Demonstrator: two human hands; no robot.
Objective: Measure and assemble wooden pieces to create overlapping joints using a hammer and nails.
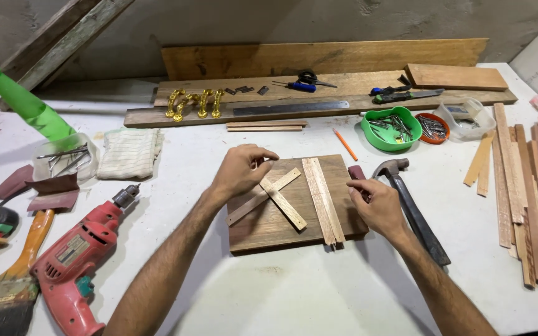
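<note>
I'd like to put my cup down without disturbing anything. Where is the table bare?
Bare tabletop lies in front of the square board, between the person's forearms, and between the striped cloth and that board. The wood strips at right and red drill at left are crowded.

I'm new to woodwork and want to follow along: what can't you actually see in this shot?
Head view only:
- Left hand: covers the top of the crossed wood strips, so their join is hidden.
- Right hand: fingertips fold onto the board edge; any small item pinched there is hidden.
- Paintbrush: bristles cut off by the bottom edge.
- Green bowl: contents too small to identify.
</note>
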